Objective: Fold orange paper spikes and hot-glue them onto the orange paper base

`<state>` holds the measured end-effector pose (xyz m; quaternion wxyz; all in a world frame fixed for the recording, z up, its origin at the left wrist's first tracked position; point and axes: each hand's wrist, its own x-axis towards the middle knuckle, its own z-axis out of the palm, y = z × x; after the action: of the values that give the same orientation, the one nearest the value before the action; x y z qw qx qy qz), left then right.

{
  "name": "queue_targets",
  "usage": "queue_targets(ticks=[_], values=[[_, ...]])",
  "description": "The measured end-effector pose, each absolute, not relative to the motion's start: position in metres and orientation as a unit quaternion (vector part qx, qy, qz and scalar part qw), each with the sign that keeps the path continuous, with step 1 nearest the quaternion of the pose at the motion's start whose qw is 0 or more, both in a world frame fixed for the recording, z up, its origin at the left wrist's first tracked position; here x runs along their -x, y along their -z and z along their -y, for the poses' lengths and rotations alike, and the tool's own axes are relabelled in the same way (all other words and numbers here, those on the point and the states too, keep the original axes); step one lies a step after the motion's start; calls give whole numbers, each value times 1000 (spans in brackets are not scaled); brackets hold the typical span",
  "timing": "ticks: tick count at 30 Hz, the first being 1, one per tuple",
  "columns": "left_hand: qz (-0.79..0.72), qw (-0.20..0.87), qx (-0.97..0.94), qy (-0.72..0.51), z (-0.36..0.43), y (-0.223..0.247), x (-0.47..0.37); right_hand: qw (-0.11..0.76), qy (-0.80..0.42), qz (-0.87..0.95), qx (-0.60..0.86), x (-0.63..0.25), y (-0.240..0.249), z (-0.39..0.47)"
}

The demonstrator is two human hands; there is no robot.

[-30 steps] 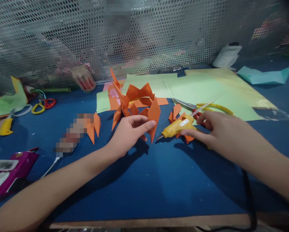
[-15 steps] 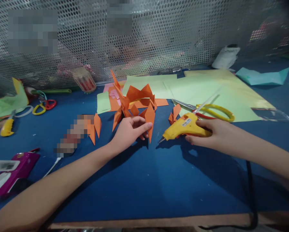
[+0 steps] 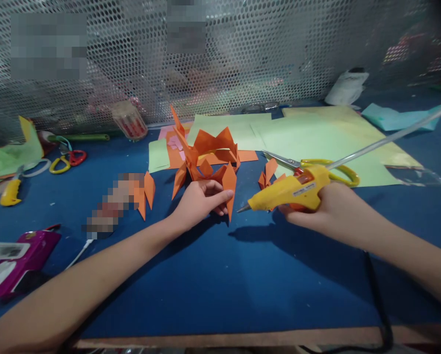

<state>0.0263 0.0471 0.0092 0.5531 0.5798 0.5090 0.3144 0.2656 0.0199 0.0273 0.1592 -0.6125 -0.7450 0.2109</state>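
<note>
A folded orange paper ring with pointed pieces [image 3: 215,142] stands at the middle of the blue table. My left hand [image 3: 205,199] pinches a pointed orange piece [image 3: 229,179] at the ring's front right. In my right hand [image 3: 325,206] is a yellow glue gun [image 3: 290,189], a long clear glue stick [image 3: 390,137] jutting from its back. The gun's metal tip points left, a short gap from the pinched piece. Loose folded orange pieces [image 3: 269,173] lie behind the gun, and others [image 3: 149,191] lie left of my left hand.
Scissors with yellow handles [image 3: 331,169] rest on green paper sheets [image 3: 308,128]. To the left are smaller scissors [image 3: 76,157], a yellow cutter [image 3: 11,191] and a purple device [image 3: 39,255]. A jar [image 3: 129,120] stands by the perforated metal screen [image 3: 220,59]. A black cable [image 3: 378,295] crosses the front right.
The glue gun has swung more level, its tip slightly left and higher, and its glue stick now reaches far to the right. My left hand stays almost in place on the orange piece.
</note>
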Motion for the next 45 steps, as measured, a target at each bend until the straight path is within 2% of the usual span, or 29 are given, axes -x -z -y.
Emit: queue_targets(ticks=[7,19,29,39,45], values=[[-516,551,-584,-300,-47,-9,-27,207,-115,798,555,-259,-20,-18],[-486,558,-625,-248,-51,-10,-24,214,-129,773,583,-259,-18,-20],[-476,566,-631,-237,-53,-11,-22,181,-143,759,609,-259,-13,-20],[-469,573,-629,-238,-54,-9,-23,194,-127,784,576,-261,-11,-19],[-473,559,-642,-229,-54,-9,-22,233,-99,799,546,-261,-10,-21]])
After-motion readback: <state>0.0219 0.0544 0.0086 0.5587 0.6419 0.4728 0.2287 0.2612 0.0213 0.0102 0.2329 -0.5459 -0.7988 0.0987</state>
